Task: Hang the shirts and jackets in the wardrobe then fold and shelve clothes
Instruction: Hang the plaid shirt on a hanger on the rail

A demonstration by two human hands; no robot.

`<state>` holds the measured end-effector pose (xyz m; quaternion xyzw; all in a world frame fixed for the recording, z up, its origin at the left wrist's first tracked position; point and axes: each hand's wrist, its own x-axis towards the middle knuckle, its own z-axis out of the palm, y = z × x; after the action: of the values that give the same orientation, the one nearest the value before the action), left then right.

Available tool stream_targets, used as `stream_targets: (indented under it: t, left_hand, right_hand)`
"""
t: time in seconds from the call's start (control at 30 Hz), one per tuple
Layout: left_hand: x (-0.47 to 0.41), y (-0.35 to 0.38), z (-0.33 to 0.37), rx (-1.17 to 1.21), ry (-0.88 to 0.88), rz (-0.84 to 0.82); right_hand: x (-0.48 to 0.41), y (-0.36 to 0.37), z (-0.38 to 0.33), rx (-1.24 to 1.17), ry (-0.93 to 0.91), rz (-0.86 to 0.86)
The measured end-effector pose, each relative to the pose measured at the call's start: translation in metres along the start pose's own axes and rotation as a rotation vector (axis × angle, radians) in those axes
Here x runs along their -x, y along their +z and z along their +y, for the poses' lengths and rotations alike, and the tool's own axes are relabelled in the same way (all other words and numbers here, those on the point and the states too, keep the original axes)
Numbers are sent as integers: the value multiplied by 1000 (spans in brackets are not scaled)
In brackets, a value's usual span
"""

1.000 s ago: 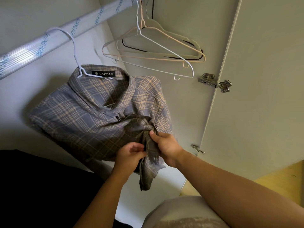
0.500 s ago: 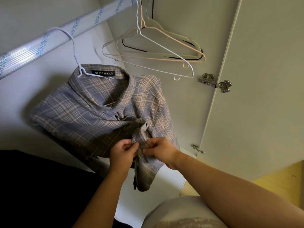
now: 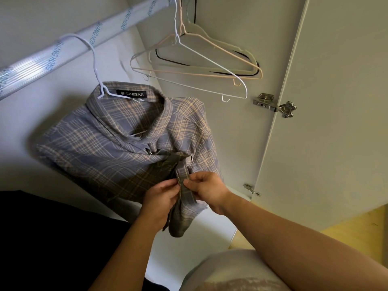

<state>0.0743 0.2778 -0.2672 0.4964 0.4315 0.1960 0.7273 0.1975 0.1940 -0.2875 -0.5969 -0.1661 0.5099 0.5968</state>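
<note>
The shirt (image 3: 117, 152) hangs on a hanger (image 3: 94, 66) from the rail (image 3: 63, 49). The left hand (image 3: 159, 200) and right hand (image 3: 207, 190) each pinch its front edges (apparently buttoning). The next move requires aligning button and hole.

The left hand (image 3: 159, 199) and right hand (image 3: 209, 190) lead back into bare forearms; over the torso sits a pale grey-beige top (image 3: 226, 265), smooth and rounded; its lowest visible stretch carries a mottled brownish print.

Rail (image 3: 63, 51) bears hung shirt (image 3: 109, 148); empty hangers (image 3: 189, 72).
</note>
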Motion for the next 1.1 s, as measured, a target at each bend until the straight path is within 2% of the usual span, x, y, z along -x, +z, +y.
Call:
stream_targets:
  t: [0.13,0.33,0.43,0.53,0.63,0.73,0.9,1.1]
  left_hand:
    - [0,-5,-1,-50,-47,-26]
    - [-8,-10,-5,-53,-18,107]
    - [-13,-18,-7,-296,67,183]
    - [-15,-26,-3,-605,171,260]
    - [-14,-27,2,-739,233,253]
    - [-12,-25,5,-708,189,195]
    - [-7,-19,7,-659,145,111]
    - [-6,-12,1,-513,55,79]
  right_hand:
    - [0,1,1,23,12,-5]
    - [-3,-1,1,28,46,86]
    - [-5,-4,2,151,84,207]
    - [-8,-8,3,267,134,258]
    - [-9,-10,3,303,168,279]
    - [-8,-10,4,324,195,277]
    - [-7,-6,3,230,218,250]
    - [-5,-1,-4,175,238,213]
